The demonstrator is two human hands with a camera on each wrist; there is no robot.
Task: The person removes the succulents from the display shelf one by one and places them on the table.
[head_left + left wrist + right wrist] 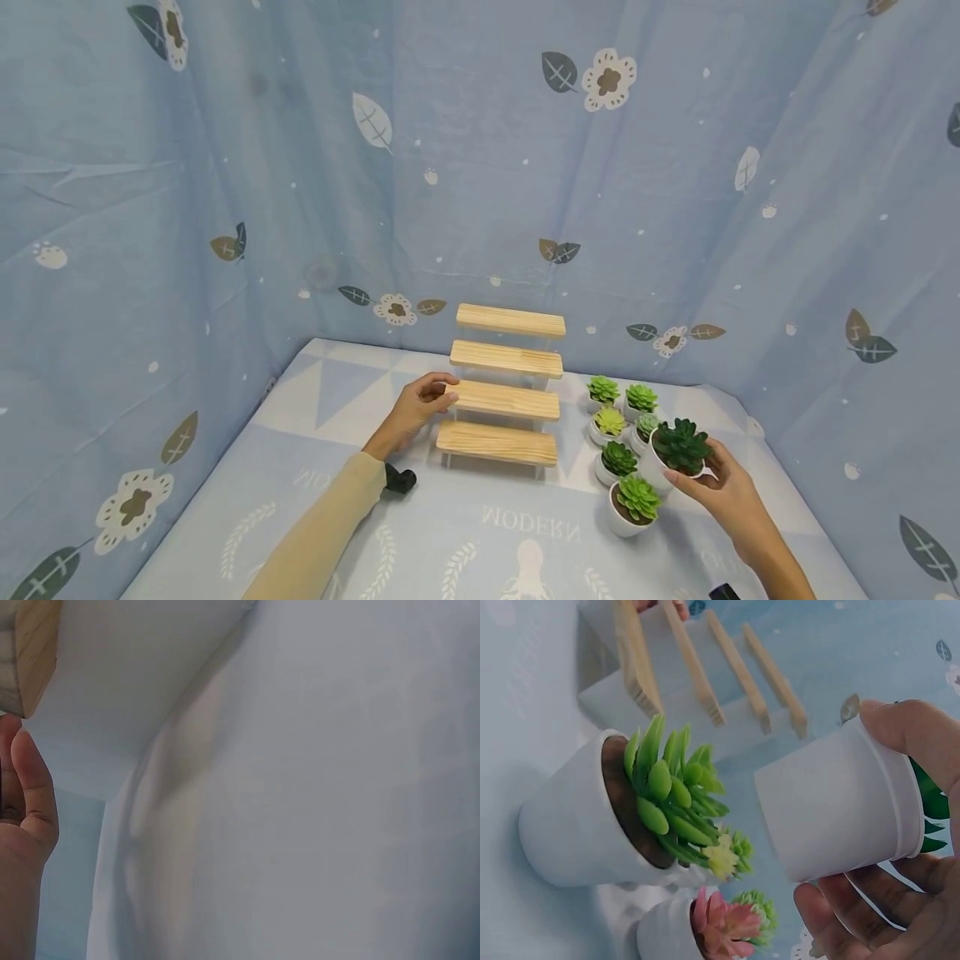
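My right hand [720, 492] grips a white pot with a dark green artificial succulent [681, 446], thumb on one side and fingers on the other. In the right wrist view the white pot [840, 802] is tipped sideways, its leaves mostly hidden behind the hand. It is held above other potted succulents, beside one with bright green leaves [637, 497]. My left hand [416, 408] pinches the left end of a plank on a four-step wooden stand [504, 400]. The left wrist view has its fingertips [31, 754] right at the wood's corner [37, 660].
Several small potted succulents [609, 421] stand grouped right of the stand, on a pale patterned cloth [420, 533]. A pinkish succulent [727, 922] shows in the right wrist view. Blue patterned curtains [487, 167] enclose the back and sides.
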